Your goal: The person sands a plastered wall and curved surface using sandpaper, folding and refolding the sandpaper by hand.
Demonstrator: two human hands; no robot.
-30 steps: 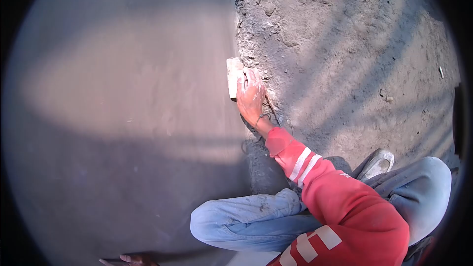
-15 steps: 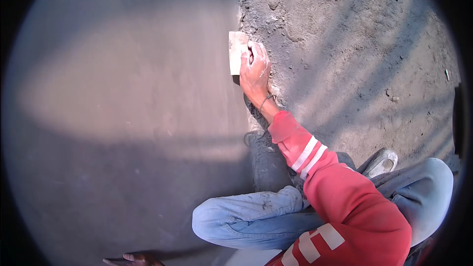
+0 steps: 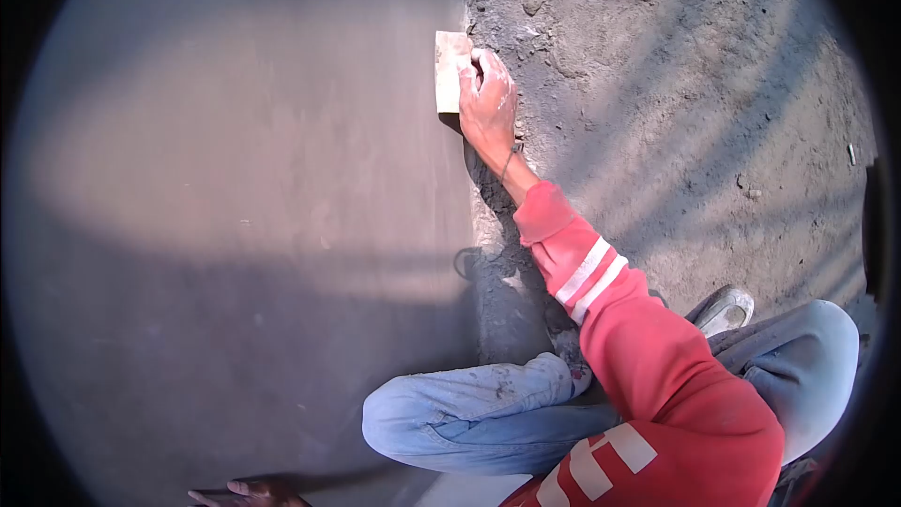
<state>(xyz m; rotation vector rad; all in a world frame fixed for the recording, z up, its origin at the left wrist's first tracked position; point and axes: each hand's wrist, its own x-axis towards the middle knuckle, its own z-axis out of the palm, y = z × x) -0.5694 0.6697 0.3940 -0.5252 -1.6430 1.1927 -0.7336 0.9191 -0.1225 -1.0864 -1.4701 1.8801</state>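
Note:
My right hand [image 3: 488, 99] is closed around the right side of a pale rectangular wooden float [image 3: 451, 75], its thumb lying against the wood. The float is at the right edge of a smooth grey cement surface [image 3: 282, 169], with a dark shadow along its lower end. Whether its underside touches the cement all over cannot be seen. Pale, dried smears mark the back of this hand. My left hand [image 3: 251, 495] shows only partly at the bottom edge, low over the cement, with its fingers stretched out and nothing visible in them.
Rough, crumbly earth [image 3: 657, 131] borders the cement on the right. My bent jeans-clad knee [image 3: 450, 422] reaches over the cement's lower right part. A shoe [image 3: 727, 310] rests on the dirt. Bands of shadow cross both surfaces.
My right hand and the float have moved upward along the cement's edge. My left hand has shifted slightly to the left and stays outstretched.

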